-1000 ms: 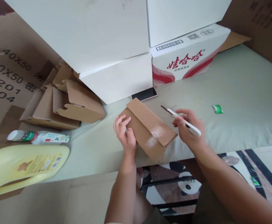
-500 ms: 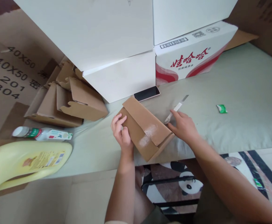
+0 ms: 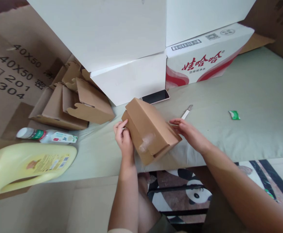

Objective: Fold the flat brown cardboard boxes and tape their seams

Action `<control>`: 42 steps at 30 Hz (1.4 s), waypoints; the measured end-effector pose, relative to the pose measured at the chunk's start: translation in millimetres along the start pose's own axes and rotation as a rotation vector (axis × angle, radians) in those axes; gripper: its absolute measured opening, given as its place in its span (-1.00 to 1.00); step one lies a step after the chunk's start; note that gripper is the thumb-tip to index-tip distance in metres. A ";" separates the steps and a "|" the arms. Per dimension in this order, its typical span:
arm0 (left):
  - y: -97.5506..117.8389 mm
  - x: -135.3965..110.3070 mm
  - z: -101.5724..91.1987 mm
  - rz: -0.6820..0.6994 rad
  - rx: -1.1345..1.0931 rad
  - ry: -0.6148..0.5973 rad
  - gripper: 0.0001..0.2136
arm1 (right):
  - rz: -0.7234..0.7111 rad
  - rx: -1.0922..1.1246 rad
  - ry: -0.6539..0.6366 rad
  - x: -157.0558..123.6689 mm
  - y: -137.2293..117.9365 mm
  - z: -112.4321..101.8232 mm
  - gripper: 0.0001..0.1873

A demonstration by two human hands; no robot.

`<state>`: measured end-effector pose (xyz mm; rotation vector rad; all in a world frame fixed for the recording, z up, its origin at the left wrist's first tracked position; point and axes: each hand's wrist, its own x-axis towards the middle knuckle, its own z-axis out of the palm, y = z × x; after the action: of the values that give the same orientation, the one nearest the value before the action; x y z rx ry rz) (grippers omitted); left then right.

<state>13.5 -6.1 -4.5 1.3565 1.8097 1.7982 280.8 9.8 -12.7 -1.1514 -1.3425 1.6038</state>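
Observation:
A small brown cardboard box, its flap closed with a shiny patch of tape, is tilted up off the surface. My left hand grips its left side, the thumb toward the near face. On the other side is my right hand, fingers stretched out against or just beside the box; their tips are partly hidden, and nothing is held in them. Just beyond those fingers a white utility knife lies on the green cloth, its lower end hidden by the hand.
A phone lies by the stacked white cartons. Open brown boxes, a small bottle and a yellow jug are at left. A green packet rests on the cloth at right.
My right hand has let go of the knife, which now lies on the cloth, and has come to the box's right side. The box has turned slightly, showing more of its right face.

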 end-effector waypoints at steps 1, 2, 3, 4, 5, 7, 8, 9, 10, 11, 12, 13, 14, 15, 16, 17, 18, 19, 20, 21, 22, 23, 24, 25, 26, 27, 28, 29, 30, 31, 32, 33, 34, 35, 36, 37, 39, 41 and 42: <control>0.6 -0.4 1.1 -0.031 -0.004 -0.013 -0.73 | 0.039 -0.039 -0.009 -0.1 -0.7 1.1 -0.49; 1.6 -0.8 2.2 -0.066 -0.018 -0.032 -0.73 | 0.080 -0.080 -0.021 -0.3 -1.7 2.0 -0.48; 2.7 -1.2 3.2 -0.103 -0.034 -0.053 -0.72 | 0.111 -0.107 -0.037 -0.5 -2.7 2.7 -0.45; 4.0 -1.5 3.8 -0.135 -0.049 -0.072 -0.71 | 0.128 -0.113 -0.054 -0.7 -3.6 3.1 -0.42; 5.3 -1.5 4.2 -0.162 -0.063 -0.081 -0.70 | 0.134 -0.106 -0.073 -0.8 -4.1 3.2 -0.40; 7.1 -0.9 3.7 -0.206 -0.092 -0.069 -0.70 | 0.132 -0.085 -0.101 -1.0 -3.9 2.8 -0.41; 7.4 -0.3 3.0 -0.234 -0.105 -0.062 -0.70 | 0.126 -0.077 -0.097 -0.8 -3.2 2.3 -0.42; 7.0 0.4 2.0 -0.268 -0.114 -0.056 -0.70 | 0.123 -0.073 -0.077 -0.6 -2.2 1.8 -0.44; 6.0 1.3 0.9 -0.304 -0.116 -0.064 -0.70 | 0.126 -0.073 -0.044 -0.3 -1.2 1.4 -0.46; 4.4 2.2 -0.2 -0.338 -0.107 -0.089 -0.72 | 0.139 -0.074 -0.009 0.1 -0.2 1.1 -0.46; 2.2 3.1 -1.3 -0.368 -0.093 -0.131 -0.74 | 0.160 -0.069 0.022 0.4 0.6 1.0 -0.44; -0.3 4.0 -2.3 -0.393 -0.079 -0.178 -0.76 | 0.187 -0.056 0.049 0.8 0.9 1.1 -0.40; -3.0 4.9 -3.0 -0.414 -0.071 -0.220 -0.78 | 0.210 -0.028 0.074 1.1 0.6 1.5 -0.37; -5.6 5.6 -3.4 -0.434 -0.071 -0.249 -0.79 | 0.220 0.018 0.098 1.2 -0.2 2.1 -0.33; -7.8 6.3 -3.3 -0.453 -0.080 -0.261 -0.80 | 0.211 0.079 0.125 1.3 -1.6 2.8 -0.31; -9.6 7.0 -2.9 -0.473 -0.095 -0.250 -0.82 | 0.185 0.147 0.156 1.2 -3.5 3.5 -0.31; -10.8 7.4 -2.0 -0.493 -0.120 -0.227 -0.82 | 0.150 0.211 0.189 0.9 -5.7 4.1 -0.34; -11.5 7.8 -0.9 -0.515 -0.155 -0.209 -0.80 | 0.116 0.263 0.219 0.5 -7.9 4.5 -0.37; -11.9 7.9 0.5 -0.538 -0.199 -0.204 -0.78 | 0.092 0.299 0.245 0.0 -9.9 4.7 -0.41; -12.0 7.7 1.9 -0.562 -0.244 -0.215 -0.76 | 0.076 0.322 0.268 -0.5 -11.3 4.8 -0.45; -12.1 7.4 3.3 -0.587 -0.281 -0.243 -0.73 | 0.062 0.340 0.290 -0.9 -12.2 4.7 -0.49; -12.3 6.7 4.6 -0.612 -0.303 -0.280 -0.70 | 0.045 0.359 0.310 -1.4 -12.3 4.4 -0.53; -12.7 5.9 5.7 -0.636 -0.306 -0.318 -0.67 | 0.025 0.381 0.325 -1.7 -11.8 4.2 -0.57; -13.3 5.0 6.6 -0.656 -0.298 -0.350 -0.64 | 0.003 0.404 0.332 -2.0 -10.8 4.0 -0.60; -14.0 4.1 7.3 -0.677 -0.286 -0.376 -0.60 | -0.019 0.424 0.330 -2.2 -9.6 3.9 -0.62; -14.5 3.4 7.7 -0.697 -0.280 -0.402 -0.55 | -0.036 0.440 0.321 -2.5 -8.4 3.8 -0.63; -14.7 2.8 7.9 -0.712 -0.282 -0.429 -0.50 | -0.046 0.450 0.305 -2.9 -7.5 3.8 -0.63; -14.4 2.5 7.8 -0.718 -0.291 -0.460 -0.47 | -0.052 0.459 0.283 -3.3 -6.9 3.9 -0.61; -13.5 2.4 7.6 -0.714 -0.302 -0.490 -0.44 | -0.056 0.465 0.258 -3.8 -6.6 3.9 -0.59; -12.1 2.6 7.1 -0.703 -0.310 -0.513 -0.42 | -0.060 0.468 0.231 -4.3 -6.5 3.7 -0.56; -10.2 3.0 6.4 -0.689 -0.317 -0.528 -0.42 | -0.063 0.463 0.204 -4.9 -6.6 3.5 -0.53; -8.1 3.6 5.7 -0.681 -0.324 -0.537 -0.41 | -0.066 0.448 0.179 -5.4 -6.5 2.9 -0.50; -5.8 4.3 4.8 -0.684 -0.332 -0.542 -0.40 | -0.070 0.424 0.158 -5.8 -6.2 2.2 -0.48; -3.7 4.9 3.8 -0.698 -0.343 -0.543 -0.40 | -0.072 0.390 0.142 -6.1 -5.6 1.3 -0.47; -1.8 5.6 2.7 -0.721 -0.357 -0.543 -0.39 | -0.073 0.351 0.130 -6.3 -4.7 0.3 -0.46; -0.2 6.1 1.7 -0.746 -0.369 -0.544 -0.38 | -0.069 0.311 0.120 -6.4 -3.4 -0.8 -0.45; 1.8 7.0 -0.2 -0.787 -0.378 -0.543 -0.37 | -0.056 0.240 0.102 -6.4 -0.7 -2.6 -0.44; 2.8 7.4 -1.2 -0.815 -0.376 -0.539 -0.37 | -0.048 0.188 0.087 -6.4 1.4 -3.8 -0.43; 3.2 7.4 -1.3 -0.821 -0.374 -0.535 -0.37 | -0.048 0.168 0.083 -6.3 2.1 -4.0 -0.43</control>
<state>10.0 -2.1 1.6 0.6850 1.3444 1.1095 286.6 4.9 -13.8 -1.0641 -1.1507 1.5848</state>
